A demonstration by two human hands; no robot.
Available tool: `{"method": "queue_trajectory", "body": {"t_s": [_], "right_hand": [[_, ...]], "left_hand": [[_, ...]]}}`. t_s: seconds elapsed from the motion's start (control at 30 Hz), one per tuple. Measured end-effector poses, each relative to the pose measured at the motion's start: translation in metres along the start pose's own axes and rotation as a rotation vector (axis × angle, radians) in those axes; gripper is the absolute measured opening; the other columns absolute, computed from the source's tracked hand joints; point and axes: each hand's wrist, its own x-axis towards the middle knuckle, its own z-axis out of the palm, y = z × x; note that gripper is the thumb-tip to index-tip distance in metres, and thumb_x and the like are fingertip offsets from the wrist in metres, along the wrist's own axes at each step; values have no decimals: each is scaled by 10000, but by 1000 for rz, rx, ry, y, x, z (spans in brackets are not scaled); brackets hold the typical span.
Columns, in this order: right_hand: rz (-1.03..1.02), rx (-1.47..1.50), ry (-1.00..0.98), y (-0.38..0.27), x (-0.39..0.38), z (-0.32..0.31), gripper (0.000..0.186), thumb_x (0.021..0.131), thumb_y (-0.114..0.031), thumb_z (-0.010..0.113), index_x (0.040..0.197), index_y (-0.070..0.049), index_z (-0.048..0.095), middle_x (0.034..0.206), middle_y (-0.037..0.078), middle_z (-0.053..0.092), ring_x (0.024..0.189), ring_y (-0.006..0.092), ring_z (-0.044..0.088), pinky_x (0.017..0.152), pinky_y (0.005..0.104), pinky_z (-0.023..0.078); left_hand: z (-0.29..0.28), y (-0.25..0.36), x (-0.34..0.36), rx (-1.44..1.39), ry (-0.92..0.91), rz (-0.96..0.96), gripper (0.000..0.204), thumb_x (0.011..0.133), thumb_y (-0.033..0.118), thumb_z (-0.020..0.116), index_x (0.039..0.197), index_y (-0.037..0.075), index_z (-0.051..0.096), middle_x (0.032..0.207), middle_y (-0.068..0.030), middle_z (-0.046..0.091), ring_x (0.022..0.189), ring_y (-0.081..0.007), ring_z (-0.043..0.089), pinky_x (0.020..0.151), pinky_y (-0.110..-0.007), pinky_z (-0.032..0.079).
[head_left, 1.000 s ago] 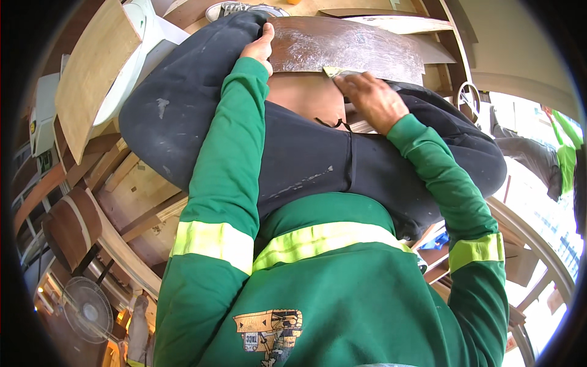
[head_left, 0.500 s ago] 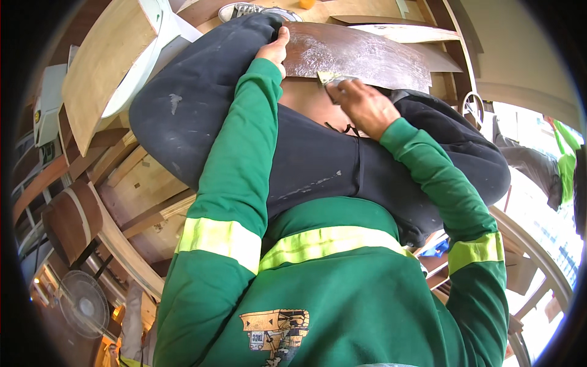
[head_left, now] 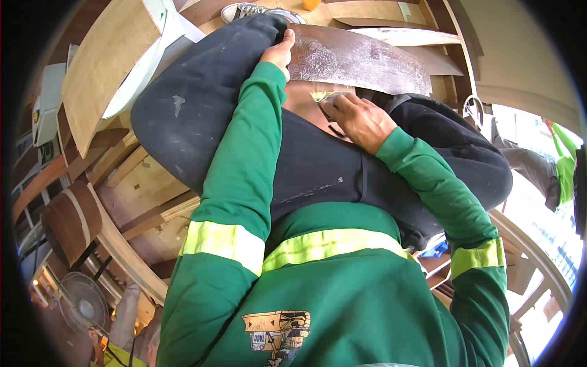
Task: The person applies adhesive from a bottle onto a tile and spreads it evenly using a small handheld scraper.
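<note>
A curved brown panel (head_left: 367,56) with streaky whitish smears lies across my lap, its left end by my knee. My left hand (head_left: 280,55) is closed on that end, thumb on top. Just below the panel's near edge, my right hand (head_left: 361,119) grips a flat tool (head_left: 324,96) with a ragged, pale yellowish edge; whether it is a brush or a scraper is unclear. The tool is apart from the panel, over a plain reddish-brown surface (head_left: 302,95).
A pale curved board (head_left: 110,67) leans at the left. Wooden framing (head_left: 452,49) and other strips lie beyond the panel. A fan (head_left: 84,303) stands lower left. One person (head_left: 565,165) is at the right, another (head_left: 125,352) at the lower left. An orange object (head_left: 310,4) sits at the top.
My right hand has drawn the tool slightly toward me, away from the panel's near edge. My left hand keeps its hold. A person has come into view at the lower left.
</note>
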Motion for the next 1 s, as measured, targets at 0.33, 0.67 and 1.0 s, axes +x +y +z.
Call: {"method": "queue_trajectory", "body": {"t_s": [0.33,0.67,1.0], "right_hand": [[-67,-53,7,1,0,-2,381,845,-105,590,1224,-82,608,984,71,589,985,237,623,868,341,546],[763,517,747,62,-49,-80,193,900,-131,683,1048,-13,726,792,8,620,688,58,536,564,241,456],[682,1101,1511,64,-103,-148,175,935,-97,660,1095,-34,695,1030,39,711,858,110,647,646,269,513]], "left_hand": [[-6,-15,27,-38,-96,41,935,863,728,588,1502,65,423,1593,-171,338,1444,-265,334,1070,-426,386],[-1,24,-49,-89,-65,292,924,910,635,594,1488,-51,374,1587,-179,328,1472,-263,277,1196,-401,219],[-27,68,-95,-418,-248,603,673,953,543,579,1354,5,525,1342,-90,595,1179,-223,602,1014,-382,498]]}}
